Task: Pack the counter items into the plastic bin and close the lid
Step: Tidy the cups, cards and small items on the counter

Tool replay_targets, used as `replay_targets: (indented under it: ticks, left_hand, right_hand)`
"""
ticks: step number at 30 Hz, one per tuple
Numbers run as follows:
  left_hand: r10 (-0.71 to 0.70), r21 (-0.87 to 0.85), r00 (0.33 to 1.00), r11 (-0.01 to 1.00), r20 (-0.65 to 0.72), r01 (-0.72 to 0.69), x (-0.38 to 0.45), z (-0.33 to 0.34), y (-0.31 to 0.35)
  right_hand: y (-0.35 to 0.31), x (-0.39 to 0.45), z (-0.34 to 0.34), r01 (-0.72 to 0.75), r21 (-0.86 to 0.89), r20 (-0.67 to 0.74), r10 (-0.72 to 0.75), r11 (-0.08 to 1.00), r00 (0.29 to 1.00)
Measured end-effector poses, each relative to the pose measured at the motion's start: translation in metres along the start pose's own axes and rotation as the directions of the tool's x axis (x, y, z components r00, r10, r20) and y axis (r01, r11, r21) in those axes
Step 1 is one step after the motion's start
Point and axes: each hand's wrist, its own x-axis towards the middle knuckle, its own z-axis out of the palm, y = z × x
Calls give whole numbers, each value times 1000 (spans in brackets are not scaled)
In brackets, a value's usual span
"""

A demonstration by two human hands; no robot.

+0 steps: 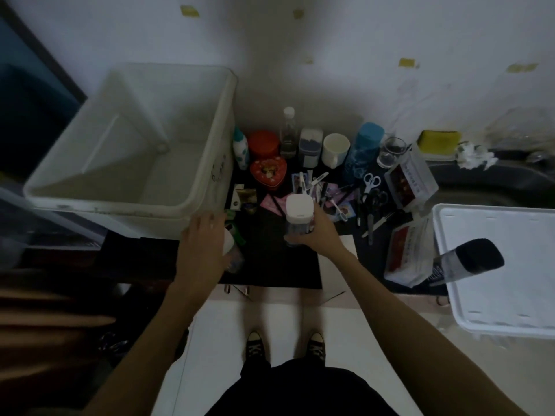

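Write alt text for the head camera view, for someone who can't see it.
A person's right hand grips a white-capped jar over a cluttered dark counter, while the left hand holds another container. An empty white plastic bin sits left; its lid lies right.

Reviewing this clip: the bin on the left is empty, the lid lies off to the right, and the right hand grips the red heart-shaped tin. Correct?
Not quite. In the head view the right hand grips a white-capped jar, not the heart-shaped tin, which sits untouched on the counter. The bin is empty and the lid lies to the right.
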Motion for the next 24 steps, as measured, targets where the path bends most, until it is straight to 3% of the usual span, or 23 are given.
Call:
replay_targets:
  ticks: [2,5,10,19,24]
  left_hand:
    - [-41,15,996,999,85,40,-4,7,-3]
    - [-87,-102,989,990,119,100,0,8,-1]
    - [25,-324,987,946,158,28,22,4,17]
    - [74,-407,990,913,117,-20,72,15,50]
    - [75,-348,988,937,136,-23,74,18,56]
  right_hand:
    - [-2,7,7,-17,-1,-16,17,1000,1000]
    - [-2,10,10,-27,-11,-62,26,1000,998]
    - [0,7,8,-13,-45,-49,11,999,999]
    - [-1,-5,12,1,-3,-89,-1,1000,996]
    - [-3,-9,1,-62,-49,-57,59,997,997]
